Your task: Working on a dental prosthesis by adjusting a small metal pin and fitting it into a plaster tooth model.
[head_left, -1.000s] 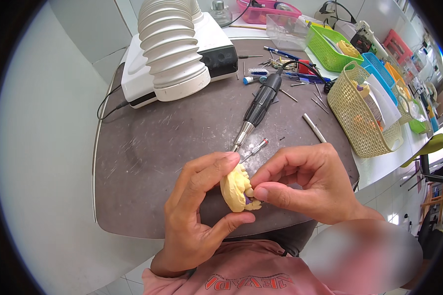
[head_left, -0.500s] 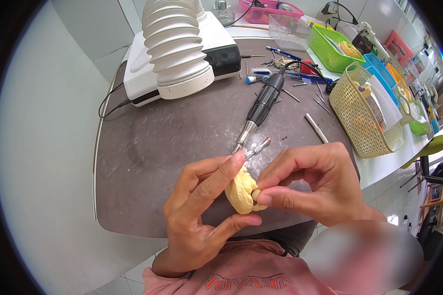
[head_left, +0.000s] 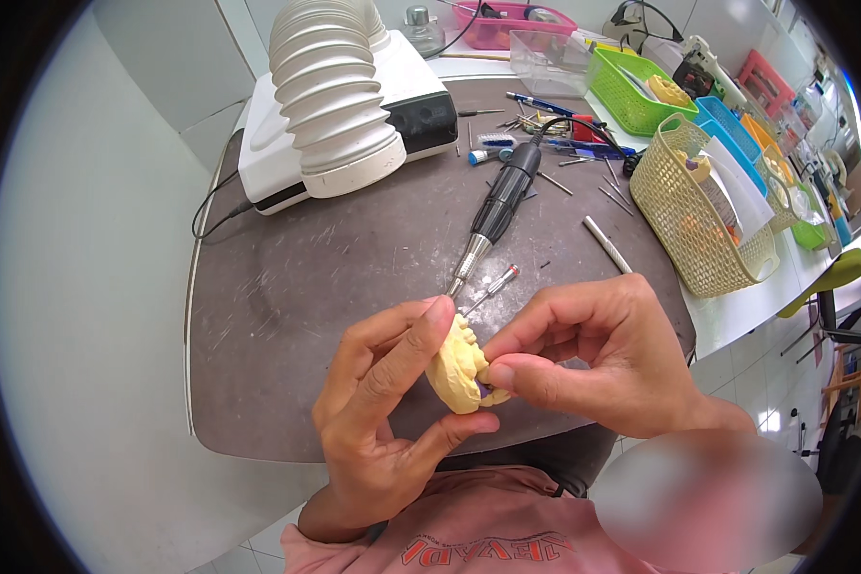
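Note:
A yellow dental plaster model (head_left: 452, 377) is held above the near part of the bench by my left hand (head_left: 368, 416), its thumb below and its fingers above. My right hand (head_left: 607, 359) pinches with thumb and index finger at the model's right side. A small pale tooth-like piece sits between those fingertips, mostly hidden by them. Just below the fingertips a purple patch (head_left: 484, 390) shows on the model. Beyond the hands lies a dark rotary handpiece (head_left: 504, 196) with a metal tip. Near that tip rests a thin metal tool (head_left: 495, 287) with a red end.
A white suction unit with a ribbed hose (head_left: 330, 96) stands at the back left. A metal rod (head_left: 607, 244) lies right of the handpiece. Burs and pens (head_left: 569, 143) are scattered farther back. A cream basket (head_left: 703, 210) and a green basket (head_left: 631, 105) line the right side.
My right fingertips have shifted slightly on the model, and the tooth-like piece is more hidden. The purple patch shows more plainly. The model is turned slightly in my left hand.

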Demonstrator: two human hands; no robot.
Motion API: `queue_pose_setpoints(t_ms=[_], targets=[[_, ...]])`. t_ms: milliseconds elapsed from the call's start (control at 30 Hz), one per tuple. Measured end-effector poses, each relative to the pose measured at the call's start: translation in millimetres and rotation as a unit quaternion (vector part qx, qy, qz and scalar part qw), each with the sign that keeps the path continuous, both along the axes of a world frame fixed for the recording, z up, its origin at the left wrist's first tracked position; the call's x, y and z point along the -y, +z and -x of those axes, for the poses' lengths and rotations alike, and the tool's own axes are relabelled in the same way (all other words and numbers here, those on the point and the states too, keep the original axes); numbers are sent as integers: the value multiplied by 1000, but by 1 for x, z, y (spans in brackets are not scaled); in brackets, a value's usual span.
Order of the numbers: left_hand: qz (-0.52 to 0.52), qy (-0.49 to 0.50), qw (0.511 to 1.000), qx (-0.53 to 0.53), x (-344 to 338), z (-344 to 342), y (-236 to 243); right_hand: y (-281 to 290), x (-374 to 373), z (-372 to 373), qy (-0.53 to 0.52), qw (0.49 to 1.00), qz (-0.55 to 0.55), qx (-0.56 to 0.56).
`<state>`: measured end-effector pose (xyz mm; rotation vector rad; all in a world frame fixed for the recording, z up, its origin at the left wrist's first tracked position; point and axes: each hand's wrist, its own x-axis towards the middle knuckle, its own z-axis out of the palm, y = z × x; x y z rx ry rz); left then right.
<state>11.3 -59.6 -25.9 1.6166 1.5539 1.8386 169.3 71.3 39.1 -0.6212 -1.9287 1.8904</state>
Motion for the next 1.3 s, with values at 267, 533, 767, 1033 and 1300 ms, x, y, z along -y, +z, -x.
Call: queue_pose_setpoints(t_ms=[267,533,767,1033,1300], targets=[[-12,16,998,-61,2,1,0,-8,0,-1,6,997,-63,-34],[-5,112,984,-141,-3,-13,1,-17,8,6,-5,945,-317,-85],[15,210,949,-234,1,-21,-5,-32,10,4,-29,871,-487,-63],[51,136,966,-216,28,-10,0,-41,22,4,-20,826,-560,-55],[31,127,973,-189,31,-3,-7,-38,21,5,-7,820,-569,-51]])
